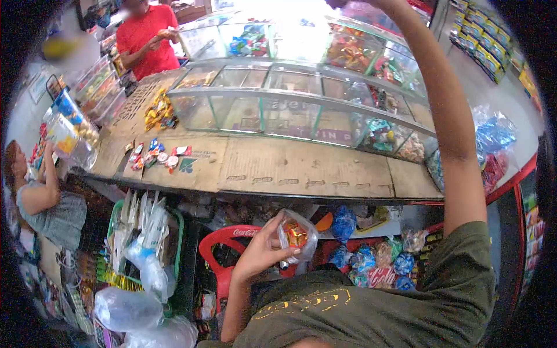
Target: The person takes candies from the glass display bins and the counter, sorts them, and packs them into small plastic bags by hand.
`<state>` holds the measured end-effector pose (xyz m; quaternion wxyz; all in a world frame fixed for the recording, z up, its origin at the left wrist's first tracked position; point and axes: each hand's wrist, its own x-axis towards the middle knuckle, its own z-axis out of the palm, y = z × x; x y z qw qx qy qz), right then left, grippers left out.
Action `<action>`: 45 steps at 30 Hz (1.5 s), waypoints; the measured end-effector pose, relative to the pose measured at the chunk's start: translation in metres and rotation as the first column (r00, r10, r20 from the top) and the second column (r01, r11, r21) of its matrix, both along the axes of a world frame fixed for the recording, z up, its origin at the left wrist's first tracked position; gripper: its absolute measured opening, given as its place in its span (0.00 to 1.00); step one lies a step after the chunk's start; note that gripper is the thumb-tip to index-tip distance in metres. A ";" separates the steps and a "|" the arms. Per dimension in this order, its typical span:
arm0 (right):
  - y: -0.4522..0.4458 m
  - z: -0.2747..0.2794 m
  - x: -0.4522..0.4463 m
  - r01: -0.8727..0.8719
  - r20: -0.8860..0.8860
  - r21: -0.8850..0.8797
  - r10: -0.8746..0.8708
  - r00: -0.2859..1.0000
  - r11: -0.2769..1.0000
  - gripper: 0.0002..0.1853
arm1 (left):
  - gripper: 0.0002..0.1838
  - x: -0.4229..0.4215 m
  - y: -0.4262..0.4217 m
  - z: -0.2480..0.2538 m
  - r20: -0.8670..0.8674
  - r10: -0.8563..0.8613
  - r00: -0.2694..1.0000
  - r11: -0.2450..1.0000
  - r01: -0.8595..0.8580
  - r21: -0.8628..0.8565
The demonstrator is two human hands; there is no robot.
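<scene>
The left hand [268, 248], at the lower centre of the frame, holds a clear bag [310, 248] with its fingers curled behind the plastic and its thumb laid across the front. Red and gold wrapped candies [296, 234] show inside. The bag sits just below the near edge of the counter [301, 165], apart from it.

The right arm [449, 116] stretches up the right side of the frame, over the glass bins [267, 113]. The right hand [342, 2] is cut off by the top edge, beside a bright glare, so I cannot tell how far open it is or whether it has hold of anything.

Cardboard covers the counter. At its left end, left of centre in the frame, lie loose sweets [156, 153] in red, blue and pink, and above them a heap of gold packets [161, 112] near the corner of the bins. Teal wrappers [378, 134] fill a bin at centre right.

A red chair [219, 268] stands just left of the left hand; blue bundles [343, 223] are to the right of the bag. A green basket [179, 232] stands at lower left. At upper left, a person in a red shirt [159, 49] holds a small item in both hands.
</scene>
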<state>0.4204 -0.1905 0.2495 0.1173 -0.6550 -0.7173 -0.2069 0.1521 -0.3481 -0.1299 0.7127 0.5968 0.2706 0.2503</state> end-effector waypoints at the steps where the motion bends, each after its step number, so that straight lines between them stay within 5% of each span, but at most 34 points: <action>1: 0.024 -0.001 0.035 -0.037 0.565 -0.161 0.122 0.816 0.986 0.13 | 0.50 0.005 0.001 0.002 -0.009 -0.031 0.999 0.999 0.031 0.009; 2: 0.047 -0.010 0.071 0.032 0.895 -0.319 0.290 0.339 0.947 0.13 | 0.50 0.011 0.002 0.005 -0.019 -0.061 0.998 0.998 0.062 0.016; 3: 0.042 -0.023 0.094 -0.040 0.482 -0.416 0.258 0.837 0.908 0.13 | 0.50 0.016 0.002 0.008 -0.019 -0.077 0.997 0.997 0.078 0.019; 4: 0.033 -0.034 0.096 -0.043 0.171 -0.456 0.135 0.976 0.889 0.17 | 0.49 0.021 0.002 0.012 -0.020 -0.098 0.995 0.995 0.097 -0.021; 6: 0.024 -0.052 0.103 -0.104 -0.347 -0.447 -0.065 0.936 0.889 0.23 | 0.49 0.031 0.002 0.014 -0.023 -0.122 0.992 0.991 0.120 -0.059; 10: 0.040 -0.067 0.114 -0.199 -0.525 -0.530 -0.135 0.840 0.824 0.26 | 0.47 0.039 0.002 0.014 -0.008 -0.177 0.984 0.979 0.175 -0.099; 17: 0.059 -0.074 0.108 -0.097 -0.402 -0.667 -0.247 0.882 0.738 0.33 | 0.46 0.041 0.001 0.009 -0.017 -0.205 0.979 0.974 0.202 -0.103; 21: 0.072 -0.068 0.087 0.189 0.020 -0.806 -0.294 0.956 0.560 0.34 | 0.48 0.039 0.001 0.001 -0.068 -0.224 0.972 0.974 0.220 -0.060; 26: 0.051 -0.067 0.093 0.012 -0.103 -0.713 -0.122 0.987 0.702 0.33 | 0.48 0.035 -0.007 0.005 0.014 -0.192 0.981 0.977 0.193 -0.094; 28: 0.067 -0.069 0.118 -0.183 -0.454 -0.738 -0.276 0.847 0.650 0.37 | 0.47 0.034 -0.008 0.005 0.008 -0.193 0.981 0.975 0.193 -0.107; 32: 0.051 -0.064 0.103 -0.081 -0.332 -0.724 -0.244 0.911 0.685 0.44 | 0.45 0.032 -0.006 -0.001 0.025 -0.231 0.973 0.965 0.232 -0.122; 34: 0.052 -0.063 0.101 -0.166 -0.426 -0.775 -0.310 0.850 0.609 0.47 | 0.46 0.028 -0.004 -0.003 0.010 -0.236 0.972 0.963 0.235 -0.133; 37: 0.057 -0.074 0.122 -0.136 -0.407 -0.672 -0.209 0.889 0.728 0.45 | 0.46 0.028 -0.003 -0.009 0.028 -0.214 0.976 0.961 0.216 -0.171; 40: 0.081 -0.084 0.151 -0.195 -0.219 -0.508 0.093 0.971 0.839 0.36 | 0.46 0.029 0.000 -0.011 0.052 -0.197 0.979 0.944 0.204 -0.258; 44: 0.029 -0.060 0.099 -0.116 -0.145 -0.476 0.052 0.988 0.872 0.26 | 0.46 0.027 0.005 -0.012 0.002 -0.214 0.977 0.955 0.209 -0.212; 45: 0.025 -0.054 0.096 -0.261 -0.059 -0.403 0.259 0.964 0.877 0.20 | 0.45 0.028 0.005 -0.011 -0.015 -0.202 0.979 0.962 0.196 -0.192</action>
